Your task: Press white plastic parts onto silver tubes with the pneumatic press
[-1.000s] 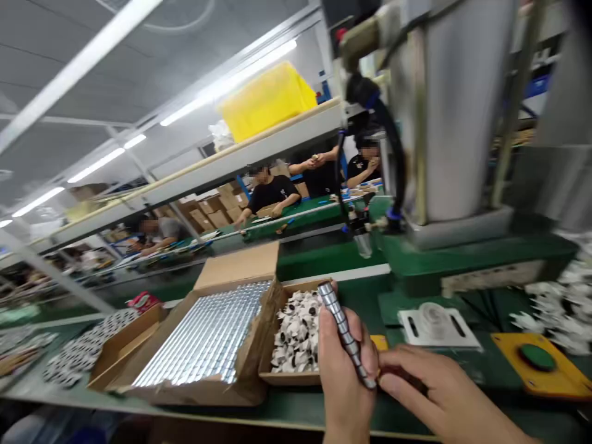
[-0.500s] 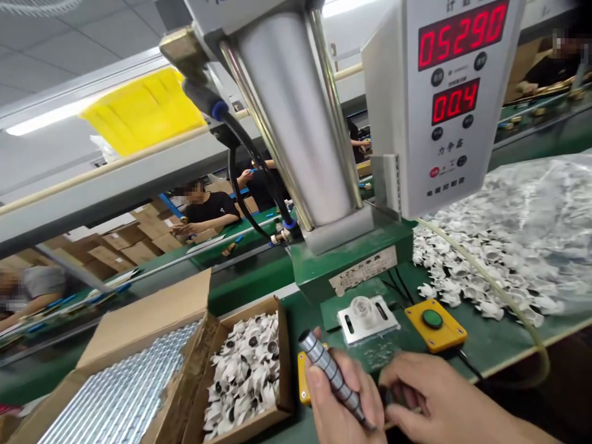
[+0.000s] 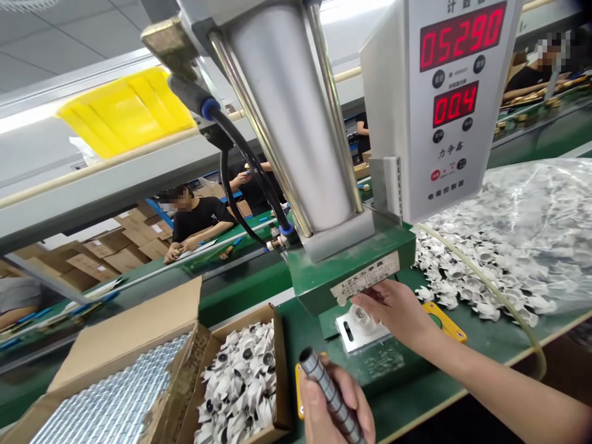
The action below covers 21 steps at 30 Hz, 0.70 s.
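My left hand (image 3: 317, 410) is wrapped around a stack of short grey metal rings (image 3: 327, 387), tilted with its open end pointing up and away. My right hand (image 3: 398, 311) reaches under the green press head (image 3: 356, 271), its fingers pinched together just over the round seat (image 3: 361, 313) of the metal fixture plate (image 3: 354, 339). Whatever those fingers hold is hidden. A yellow button box (image 3: 456, 330) lies partly behind my right wrist, and another yellow box (image 3: 300, 388) sits beside my left hand.
A carton of white finned parts (image 3: 240, 382), some with black rings, stands left of the press. Farther left is a carton of stacked metal rings (image 3: 115, 394). Loose white parts (image 3: 476, 265) lie under clear plastic at right. The counter box (image 3: 451, 117) hangs above; co-workers sit beyond.
My right hand has moved from beside my left hand forward and up to the fixture under the press head. My left hand keeps the ring stack, slightly lower in view.
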Tool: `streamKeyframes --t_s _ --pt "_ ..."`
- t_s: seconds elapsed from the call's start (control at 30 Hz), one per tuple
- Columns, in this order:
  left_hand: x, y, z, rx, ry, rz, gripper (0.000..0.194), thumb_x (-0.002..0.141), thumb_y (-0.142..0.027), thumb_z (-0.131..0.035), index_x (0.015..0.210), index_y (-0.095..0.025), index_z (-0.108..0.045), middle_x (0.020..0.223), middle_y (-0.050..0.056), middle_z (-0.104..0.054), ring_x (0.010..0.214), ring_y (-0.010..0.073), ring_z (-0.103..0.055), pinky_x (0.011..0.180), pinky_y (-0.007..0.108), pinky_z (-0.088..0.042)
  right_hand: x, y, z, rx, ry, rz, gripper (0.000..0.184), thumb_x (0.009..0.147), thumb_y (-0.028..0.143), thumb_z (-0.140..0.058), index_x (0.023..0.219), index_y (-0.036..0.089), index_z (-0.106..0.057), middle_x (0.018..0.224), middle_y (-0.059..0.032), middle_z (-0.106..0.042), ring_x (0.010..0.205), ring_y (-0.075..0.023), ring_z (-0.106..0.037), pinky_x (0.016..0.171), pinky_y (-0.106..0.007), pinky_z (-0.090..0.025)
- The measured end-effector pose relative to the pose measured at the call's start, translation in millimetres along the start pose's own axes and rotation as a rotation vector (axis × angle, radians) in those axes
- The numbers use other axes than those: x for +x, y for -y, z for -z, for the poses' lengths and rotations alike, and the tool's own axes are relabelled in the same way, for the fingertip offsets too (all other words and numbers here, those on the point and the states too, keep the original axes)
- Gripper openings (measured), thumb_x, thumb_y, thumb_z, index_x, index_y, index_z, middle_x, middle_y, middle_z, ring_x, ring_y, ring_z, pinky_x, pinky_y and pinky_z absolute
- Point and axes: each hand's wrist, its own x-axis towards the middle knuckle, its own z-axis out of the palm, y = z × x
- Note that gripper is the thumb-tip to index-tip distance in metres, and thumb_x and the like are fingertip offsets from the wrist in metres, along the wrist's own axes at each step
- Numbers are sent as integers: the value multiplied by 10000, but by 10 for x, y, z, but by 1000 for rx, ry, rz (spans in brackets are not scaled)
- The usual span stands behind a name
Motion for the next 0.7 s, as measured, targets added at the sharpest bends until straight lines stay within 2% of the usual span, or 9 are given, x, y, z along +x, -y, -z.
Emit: streamKeyframes --t_s 0.1,0.23,0.33,0.43,0.53,0.6,0.63,0.7 --pt "26 -35 58 55 19 -27 315 706 -578 -654 854 -300 -656 482 -43 -492 283 55 -394 247 124 -314 -2 -58 -24 -95 -57 74 292 885 449 -501 715 219 -560 593 -3 -563 576 -172 -565 542 -262 -410" --pt "34 -76 34 69 -1 -26 373 686 -588 -670 971 -348 -661 432 -66 -441 254 44 -333 243 128 -304 14 -109 -78 -214 -147 195 265 911 423 -452 781 217 -556 715 -34 -610 674 -191 -591 610 -285 -438" --pt "32 -71 16 93 -30 -42 351 687 -581 -670 952 -351 -661 468 -63 -467 262 45 -339 247 130 -296 -32 -73 -67 -158 -76 127 277 906 471 -453 835 217 -539 737 -27 -628 656 -180 -601 565 -271 -446" --pt "35 -68 140 207 -73 -67 318 727 -575 -630 941 -339 -641 561 -54 -544 254 26 -304 246 122 -238 -213 -95 55 -124 11 55 286 905 471 -461 1053 234 -524 871 -22 -658 697 -168 -620 562 -258 -471" --pt "29 -126 446 556 -148 -193 333 778 -575 -565 952 -296 -624 633 -32 -596 276 25 -293 264 134 -211 -501 -334 302 -281 13 65 312 923 413 -441 1202 280 -476 988 -15 -668 816 -185 -640 664 -283 -496" --pt "9 -192 673 894 -234 -262 321 803 -556 -542 948 -286 -637 612 -24 -594 339 65 -368 318 161 -291 -680 -583 494 -435 -19 110 262 927 398 -429 1134 269 -524 1083 -37 -656 933 -222 -629 789 -328 -482" --pt "-3 -222 765 1053 -284 -280 294 812 -531 -542 952 -294 -645 629 -16 -610 414 100 -456 388 181 -366 -751 -705 581 -503 -27 117 254 930 393 -419 1107 260 -541 1111 -46 -648 973 -238 -618 828 -346 -470" --pt "-23 -260 873 1283 -352 -303 248 826 -462 -543 1001 -318 -644 786 6 -680 709 188 -614 624 247 -469 -842 -897 706 -601 0 118 259 935 381 -398 1090 251 -560 1124 -49 -644 1003 -255 -605 851 -364 -463"
